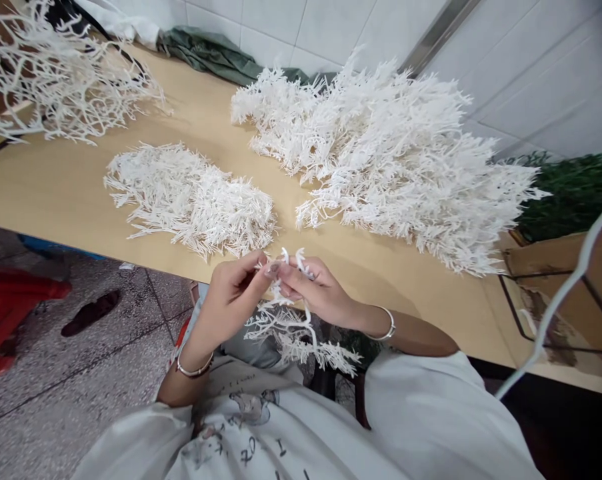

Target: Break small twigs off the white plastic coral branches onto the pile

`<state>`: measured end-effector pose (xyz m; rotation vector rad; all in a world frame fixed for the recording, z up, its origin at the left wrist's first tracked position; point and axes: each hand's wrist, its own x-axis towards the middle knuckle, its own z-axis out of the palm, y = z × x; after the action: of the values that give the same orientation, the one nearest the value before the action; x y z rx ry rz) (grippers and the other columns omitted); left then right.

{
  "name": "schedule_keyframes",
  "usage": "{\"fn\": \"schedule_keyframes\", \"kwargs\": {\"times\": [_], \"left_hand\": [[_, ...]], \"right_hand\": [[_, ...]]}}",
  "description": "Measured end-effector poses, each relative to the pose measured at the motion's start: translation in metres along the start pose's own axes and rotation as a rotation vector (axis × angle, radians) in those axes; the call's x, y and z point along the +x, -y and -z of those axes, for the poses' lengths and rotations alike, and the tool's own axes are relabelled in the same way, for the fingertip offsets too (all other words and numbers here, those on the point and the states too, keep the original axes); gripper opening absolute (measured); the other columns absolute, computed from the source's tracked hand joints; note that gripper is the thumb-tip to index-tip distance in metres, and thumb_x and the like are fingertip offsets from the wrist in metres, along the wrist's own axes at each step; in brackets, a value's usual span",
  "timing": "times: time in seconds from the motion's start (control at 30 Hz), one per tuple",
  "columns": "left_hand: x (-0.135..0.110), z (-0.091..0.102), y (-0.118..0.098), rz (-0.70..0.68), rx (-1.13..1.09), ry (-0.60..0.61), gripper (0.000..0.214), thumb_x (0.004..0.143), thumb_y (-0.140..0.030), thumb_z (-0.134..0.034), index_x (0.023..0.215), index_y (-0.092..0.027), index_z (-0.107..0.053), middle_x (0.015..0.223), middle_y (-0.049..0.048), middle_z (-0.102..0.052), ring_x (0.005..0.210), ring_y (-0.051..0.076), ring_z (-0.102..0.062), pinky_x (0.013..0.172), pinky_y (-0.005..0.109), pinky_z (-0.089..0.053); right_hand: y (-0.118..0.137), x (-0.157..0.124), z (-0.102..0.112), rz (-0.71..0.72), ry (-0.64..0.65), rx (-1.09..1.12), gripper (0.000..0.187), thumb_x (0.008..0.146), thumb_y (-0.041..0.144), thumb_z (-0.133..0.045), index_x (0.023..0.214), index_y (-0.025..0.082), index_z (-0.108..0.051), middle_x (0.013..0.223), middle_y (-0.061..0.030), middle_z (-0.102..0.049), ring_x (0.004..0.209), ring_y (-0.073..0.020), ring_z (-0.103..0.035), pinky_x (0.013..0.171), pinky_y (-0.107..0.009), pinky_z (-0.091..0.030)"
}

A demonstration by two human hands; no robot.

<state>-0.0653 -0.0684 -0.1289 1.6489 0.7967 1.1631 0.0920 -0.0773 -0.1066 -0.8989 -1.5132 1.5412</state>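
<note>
Left hand (231,297) and right hand (323,293) both pinch a white branched sprig (301,337), with sprig piles (195,200) crowding the table (55,193) beyond.

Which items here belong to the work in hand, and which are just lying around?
In hand: left hand, right hand, white branch sprig pinched between them, small sprig pile, large sprig pile.
Lying about: big white branches, green cloth, green foliage, red plastic object, dark shoe.
</note>
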Motion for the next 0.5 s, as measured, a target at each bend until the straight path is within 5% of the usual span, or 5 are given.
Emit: {"fn": "schedule_keyframes", "kwargs": {"times": [0.23,0.37,0.5], "left_hand": [[-0.001,0.002,-0.003,-0.123,0.117,-0.012,0.030,0.089,-0.024,-0.050,0.060,-0.016,-0.053,0.049,-0.0042,-0.036,0.045,0.007,-0.030,0.045,0.023,-0.022],[-0.001,0.007,-0.002,-0.097,0.138,-0.019,0.035,0.089,-0.024,-0.050,0.055,-0.016,-0.043,0.049,-0.0041,-0.033,0.046,0.008,-0.029,0.046,0.024,-0.022],[0.002,0.014,0.001,-0.213,0.217,0.021,0.038,0.085,-0.020,-0.055,0.054,-0.017,-0.034,0.051,-0.0043,-0.026,0.046,0.007,-0.024,0.046,0.026,-0.019]], "right_hand": [[0.000,-0.003,-0.003,0.032,0.035,-0.112,0.041,0.095,0.045,-0.038,0.067,0.016,-0.044,0.058,0.0050,-0.034,0.051,-0.0059,-0.029,0.047,-0.021,-0.024],[0.002,-0.004,-0.004,0.045,0.095,-0.157,0.031,0.084,0.031,-0.062,0.065,0.017,-0.042,0.055,0.0077,-0.030,0.048,-0.0043,-0.026,0.044,-0.020,-0.021],[0.003,-0.002,-0.005,0.072,0.108,-0.160,0.032,0.084,0.020,-0.058,0.059,0.017,-0.038,0.052,0.0079,-0.029,0.046,-0.0040,-0.026,0.044,-0.021,-0.020]]}}
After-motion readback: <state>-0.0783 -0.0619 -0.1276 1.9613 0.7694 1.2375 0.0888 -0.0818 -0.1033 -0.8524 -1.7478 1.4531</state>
